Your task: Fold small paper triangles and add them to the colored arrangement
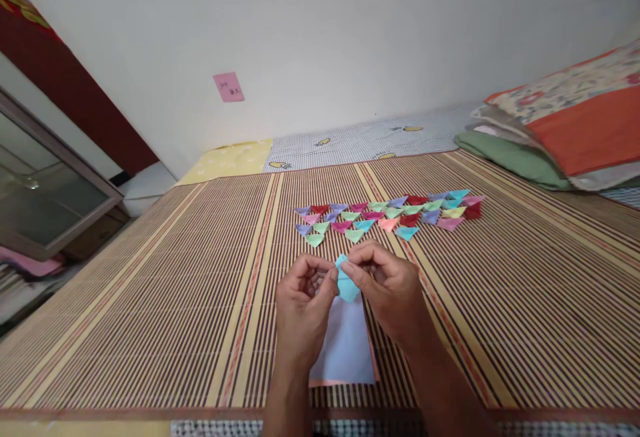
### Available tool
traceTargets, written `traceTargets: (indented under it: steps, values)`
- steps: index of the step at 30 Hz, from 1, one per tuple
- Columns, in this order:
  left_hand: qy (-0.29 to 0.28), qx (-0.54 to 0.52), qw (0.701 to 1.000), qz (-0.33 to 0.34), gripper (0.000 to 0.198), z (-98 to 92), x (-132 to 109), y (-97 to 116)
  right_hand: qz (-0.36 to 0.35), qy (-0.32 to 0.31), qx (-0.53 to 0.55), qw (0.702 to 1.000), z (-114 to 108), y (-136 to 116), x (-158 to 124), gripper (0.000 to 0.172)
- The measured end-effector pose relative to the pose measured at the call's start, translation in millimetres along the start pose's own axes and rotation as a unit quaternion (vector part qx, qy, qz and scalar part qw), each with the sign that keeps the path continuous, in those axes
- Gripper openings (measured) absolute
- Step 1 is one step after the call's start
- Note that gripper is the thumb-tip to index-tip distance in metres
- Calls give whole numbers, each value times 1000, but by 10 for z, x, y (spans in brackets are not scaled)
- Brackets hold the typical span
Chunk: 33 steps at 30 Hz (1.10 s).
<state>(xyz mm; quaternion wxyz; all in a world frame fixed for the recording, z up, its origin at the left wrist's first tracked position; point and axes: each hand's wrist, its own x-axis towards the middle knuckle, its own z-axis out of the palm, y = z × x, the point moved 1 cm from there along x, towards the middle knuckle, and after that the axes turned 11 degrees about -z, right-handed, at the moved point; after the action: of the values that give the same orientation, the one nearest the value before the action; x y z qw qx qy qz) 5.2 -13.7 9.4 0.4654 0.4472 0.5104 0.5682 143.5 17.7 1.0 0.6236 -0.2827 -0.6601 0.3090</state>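
Between my two hands is a small piece of light-blue folded paper point(349, 288), held up over the mat. My left hand point(306, 297) pinches its left edge between thumb and forefinger. On the opposite side, my right hand point(387, 283) grips its upper right edge, thumb on top. Below them lies a stack of paper sheets point(349, 347), pale lavender on top with an orange edge showing. Beyond my hands, several small folded paper triangles point(354, 235) in many colours are laid out in loose rows.
A striped bamboo mat point(165, 303) covers the surface. Folded bedding and a floral-and-orange pillow point(585, 137) are piled at the right. A pink note point(229, 87) is stuck on the white wall point(350, 37) behind. At the left stands a glass-panelled frame point(45, 177).
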Motion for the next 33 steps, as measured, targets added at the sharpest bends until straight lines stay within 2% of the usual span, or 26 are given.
traceTargets:
  steps: [13, 15, 19, 24, 28, 33]
  values:
    - [-41, -11, 999, -3, 13, 1, 7, -30, 69, 36, -14, 997, 1, 10, -26, 11]
    - [-46, -19, 999, -5, 14, 2, 6, -34, 82, 22, -3, 996, -2, 9, -19, 18]
    - [-48, -9, 999, -5, 15, 2, 10, -44, 91, -16, 2, 996, -19, -15, -8, 9]
    - [-50, -11, 998, -37, 20, 6, 39, -45, 71, -27, 7, 997, -25, -50, -2, 10]
    - [-72, -37, 992, -94, 24, 7, 65, -61, 77, 4, 21, 997, -20, -20, -6, 12]
    - [-59, -59, 993, -87, 22, -3, 53, -64, 130, 27, 103, 986, -2, 10, -1, 16]
